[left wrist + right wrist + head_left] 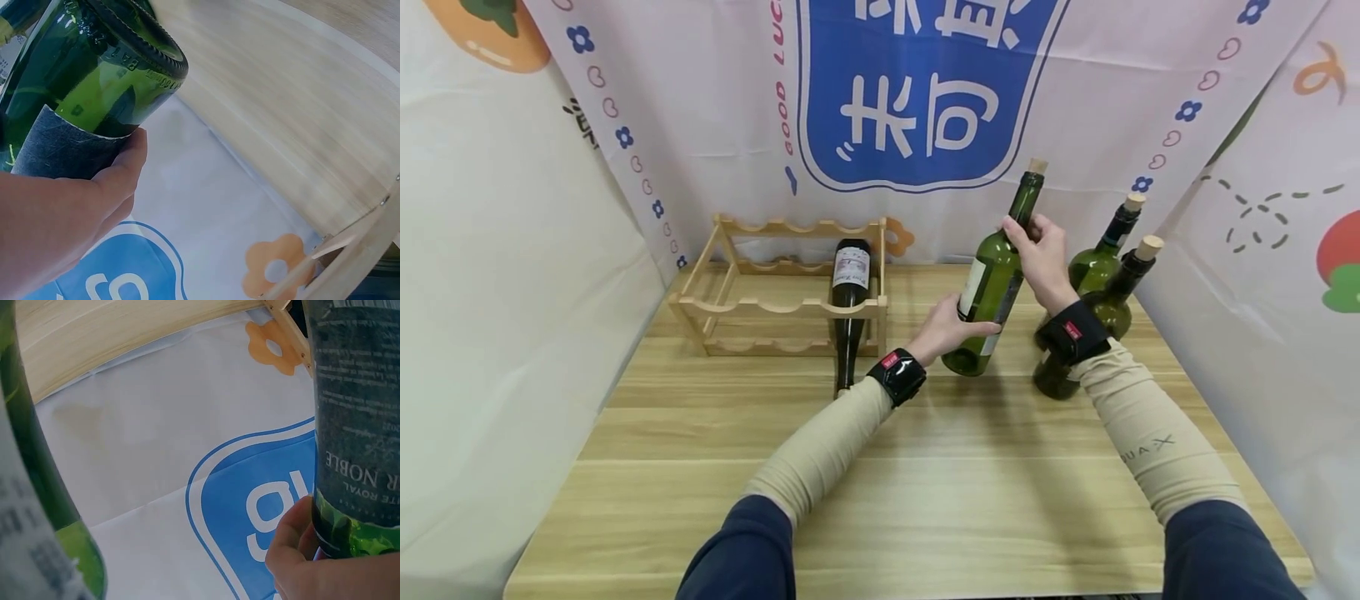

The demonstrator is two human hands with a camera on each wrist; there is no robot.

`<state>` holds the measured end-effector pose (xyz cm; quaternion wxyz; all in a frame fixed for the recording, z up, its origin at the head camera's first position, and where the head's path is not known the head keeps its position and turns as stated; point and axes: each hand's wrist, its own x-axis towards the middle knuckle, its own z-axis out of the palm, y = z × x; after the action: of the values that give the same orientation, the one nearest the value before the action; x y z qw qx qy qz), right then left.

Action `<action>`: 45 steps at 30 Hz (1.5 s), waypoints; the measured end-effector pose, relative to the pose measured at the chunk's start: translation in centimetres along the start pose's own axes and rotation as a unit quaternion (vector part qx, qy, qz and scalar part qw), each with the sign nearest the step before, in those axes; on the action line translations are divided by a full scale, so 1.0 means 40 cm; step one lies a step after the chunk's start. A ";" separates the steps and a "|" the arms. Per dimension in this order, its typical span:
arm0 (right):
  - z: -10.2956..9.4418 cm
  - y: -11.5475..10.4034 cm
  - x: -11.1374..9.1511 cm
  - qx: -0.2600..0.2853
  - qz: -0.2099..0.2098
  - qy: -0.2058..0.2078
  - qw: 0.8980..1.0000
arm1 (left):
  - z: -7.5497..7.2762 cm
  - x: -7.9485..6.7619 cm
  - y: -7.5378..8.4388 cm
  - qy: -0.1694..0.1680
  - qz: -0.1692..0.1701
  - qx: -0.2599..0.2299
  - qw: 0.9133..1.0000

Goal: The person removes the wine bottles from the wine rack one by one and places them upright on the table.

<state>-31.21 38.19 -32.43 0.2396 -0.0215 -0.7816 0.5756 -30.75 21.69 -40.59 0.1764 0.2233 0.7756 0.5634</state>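
A green wine bottle (1009,287) with a cork in its mouth is held tilted over the table, its neck leaning to the right. My left hand (947,328) grips the labelled lower body, thumb across the front. Higher up, my right hand (1045,258) holds the bottle at its shoulder, just below the neck. In the left wrist view, the ribbed glass base (164,62) shows beyond the left fingers. The right wrist view shows the dark back label (359,419) above my right fingers, upside down.
Left of the hands stands a wooden wine rack (775,309), with a dark bottle (850,296) lying in its right end, neck toward me. Two corked green bottles, a rear one (1092,265) and a front one (1112,310), stand beside my right wrist. A printed cloth (730,125) hangs behind the table (925,483).
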 end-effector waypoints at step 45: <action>-0.036 -0.049 0.012 -0.127 0.080 -0.021 0.988 | 0.080 0.166 -0.027 -0.009 0.023 -0.028 0.999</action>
<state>-30.58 38.95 -30.16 0.1715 -0.1025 -0.8487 0.4897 -34.80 27.58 -42.74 0.1768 0.2411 0.7528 0.5864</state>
